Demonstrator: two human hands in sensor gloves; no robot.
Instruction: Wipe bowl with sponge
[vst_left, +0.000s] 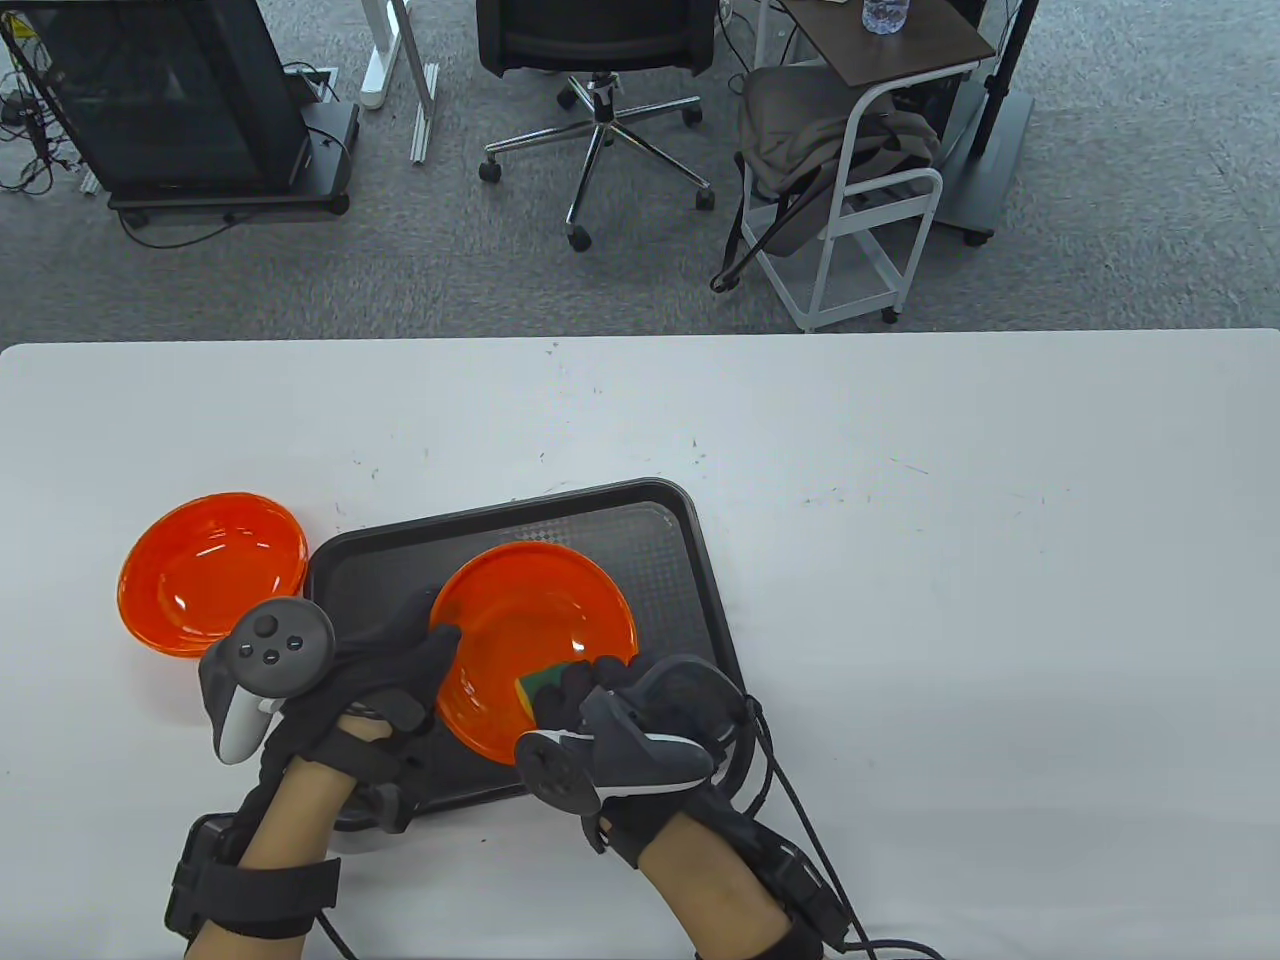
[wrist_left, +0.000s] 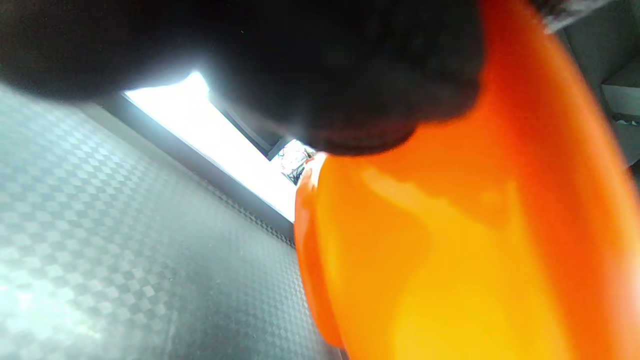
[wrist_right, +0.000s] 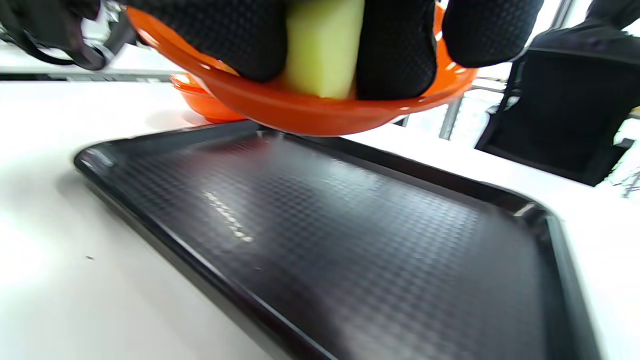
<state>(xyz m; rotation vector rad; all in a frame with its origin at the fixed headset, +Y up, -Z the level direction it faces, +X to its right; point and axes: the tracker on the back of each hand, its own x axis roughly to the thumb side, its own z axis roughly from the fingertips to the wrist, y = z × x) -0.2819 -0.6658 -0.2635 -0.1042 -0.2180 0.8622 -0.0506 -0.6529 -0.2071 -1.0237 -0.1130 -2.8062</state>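
Note:
An orange bowl (vst_left: 535, 640) is held tilted above the black tray (vst_left: 660, 540). My left hand (vst_left: 400, 665) grips its left rim; in the left wrist view the bowl's underside (wrist_left: 450, 240) fills the right half under my dark glove. My right hand (vst_left: 585, 700) holds a yellow and green sponge (vst_left: 538, 690) against the bowl's near right rim. In the right wrist view my fingers (wrist_right: 395, 50) pinch the yellow sponge (wrist_right: 322, 45) over the bowl's edge (wrist_right: 300, 112), with the tray (wrist_right: 350, 240) below.
A second orange bowl (vst_left: 212, 572) sits on the white table (vst_left: 950, 560) just left of the tray; it also shows in the right wrist view (wrist_right: 200, 102). An office chair (vst_left: 600, 60) and a small cart (vst_left: 860, 150) stand on the floor beyond the table's far edge.

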